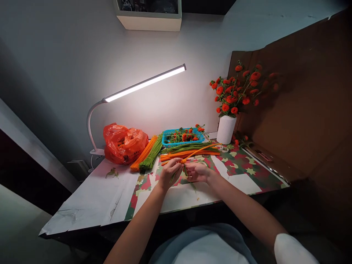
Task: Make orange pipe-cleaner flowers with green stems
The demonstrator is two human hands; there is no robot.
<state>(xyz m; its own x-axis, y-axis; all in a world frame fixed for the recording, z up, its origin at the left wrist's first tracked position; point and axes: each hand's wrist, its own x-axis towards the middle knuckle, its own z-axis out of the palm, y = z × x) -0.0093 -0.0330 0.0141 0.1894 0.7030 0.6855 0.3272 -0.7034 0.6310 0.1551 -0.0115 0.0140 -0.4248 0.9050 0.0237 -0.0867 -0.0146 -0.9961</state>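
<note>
Over the front middle of the table, my left hand [169, 173] is closed on an orange flower piece [183, 161] with green stems below it. A long orange strip [203, 149] runs from this piece up to the right. My right hand [198, 172] is close beside it, palm turned up and fingers curled near the green stem [185, 170]; whether it grips the stem is too small to tell. Behind both hands lie orange pipe cleaners [170, 157] and green ones [189, 147].
A blue basket [165, 141] of small flowers stands at the back. Left of it are bundled green stems [151, 154] and a red plastic bag [123, 145] near a lit lamp [145, 83]. A white vase [226, 130] of orange flowers stands back right, beside a cardboard panel [297, 102].
</note>
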